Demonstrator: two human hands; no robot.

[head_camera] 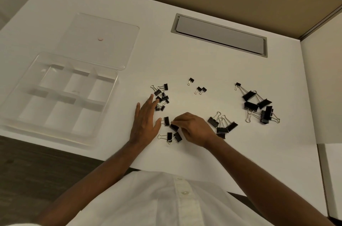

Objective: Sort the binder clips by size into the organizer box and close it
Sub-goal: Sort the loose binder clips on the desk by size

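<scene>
**Materials rundown**

The table looks like smooth matt white laminate. The organizer box and its lid are clear glossy plastic. The binder clips have matt black bodies with shiny silver wire handles. The cable hatch looks like brushed grey metal. The shirt is white woven cloth.

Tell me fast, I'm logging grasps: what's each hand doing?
Left hand: open, flat on the table, holding nothing.
Right hand: fingers pinched on a binder clip.
</scene>
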